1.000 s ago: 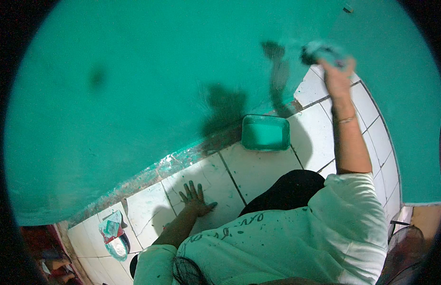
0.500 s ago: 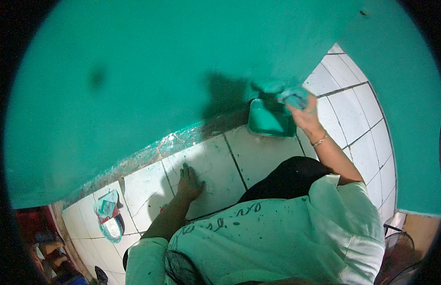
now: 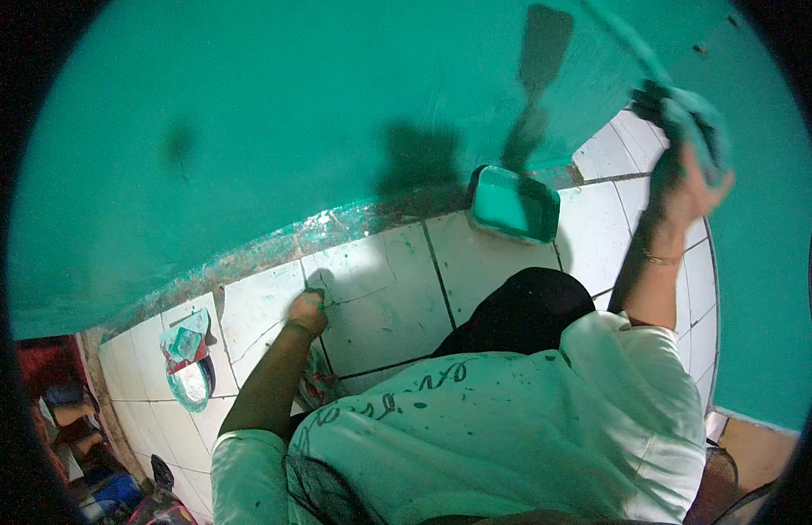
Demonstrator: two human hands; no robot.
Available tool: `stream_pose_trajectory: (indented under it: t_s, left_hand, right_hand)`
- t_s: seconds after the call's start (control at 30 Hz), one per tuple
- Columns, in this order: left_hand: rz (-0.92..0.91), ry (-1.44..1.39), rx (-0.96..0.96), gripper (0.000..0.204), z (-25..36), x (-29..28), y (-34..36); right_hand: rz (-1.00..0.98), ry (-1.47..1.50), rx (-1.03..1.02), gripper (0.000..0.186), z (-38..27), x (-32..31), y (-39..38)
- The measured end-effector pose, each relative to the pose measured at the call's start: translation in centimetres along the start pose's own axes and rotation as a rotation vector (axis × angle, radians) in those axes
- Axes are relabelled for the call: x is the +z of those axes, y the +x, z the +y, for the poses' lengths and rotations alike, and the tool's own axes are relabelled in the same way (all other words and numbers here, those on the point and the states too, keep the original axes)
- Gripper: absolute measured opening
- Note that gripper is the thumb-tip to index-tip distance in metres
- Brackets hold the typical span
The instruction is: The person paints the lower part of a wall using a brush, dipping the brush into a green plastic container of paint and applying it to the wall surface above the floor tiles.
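Note:
My right hand [image 3: 690, 188] is raised at the right, its fingers closed round a teal-coated paintbrush [image 3: 638, 39]. The brush reaches up past the top edge, and its broad flat shadow falls on the teal wall [image 3: 274, 114]. Motion blurs this hand, and its fingers look covered in teal. Below and left of it, a rectangular tray of teal paint [image 3: 513, 206] stands on the white tiles against the wall's foot. My left hand [image 3: 308, 312] is closed in a fist, resting on the tiled floor near the skirting. Nothing shows in it.
At the left, a paint-smeared oval container [image 3: 191, 385] sits on the tiles with a reddish and teal piece [image 3: 187, 346] by its top. A dark-clad knee [image 3: 528, 306] rises close to the tray. A second teal wall [image 3: 760, 289] bounds the right; a fan [image 3: 719, 472] stands lower right.
My right hand has swung up and right, away from the tray, with the brush. My left hand, flat with spread fingers before, is now a fist and further left.

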State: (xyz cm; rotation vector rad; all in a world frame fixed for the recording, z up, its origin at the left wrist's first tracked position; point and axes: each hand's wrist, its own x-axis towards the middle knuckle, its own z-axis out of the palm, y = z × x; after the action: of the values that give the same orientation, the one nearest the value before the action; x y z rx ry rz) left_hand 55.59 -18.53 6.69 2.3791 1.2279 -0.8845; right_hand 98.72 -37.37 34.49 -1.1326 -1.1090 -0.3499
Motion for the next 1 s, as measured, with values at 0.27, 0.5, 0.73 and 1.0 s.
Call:
stream_pose_trajectory:
  t_s: [0.27,0.5,0.73,1.0]
  left_hand:
    - [0.006,-0.187,0.122,0.052,-2.1,0.3,2.6]
    - [0.021,-0.172,0.162,0.041,-4.2,-4.1,1.8]
    - [0.024,0.203,0.243,0.021,-10.1,-11.6,-4.7]
    - [0.064,-0.16,0.043,0.022,-12.7,-11.9,-14.5]
  right_hand:
    - [-0.288,-0.418,0.606,0.015,6.1,-5.2,-5.3]
    - [-0.353,-0.276,1.222,0.017,15.4,-7.3,-17.4]
    - [-0.07,-0.513,1.181,0.03,19.1,-12.9,-22.6]
    - [-0.324,0.102,1.695,0.037,17.7,-12.1,-25.5]
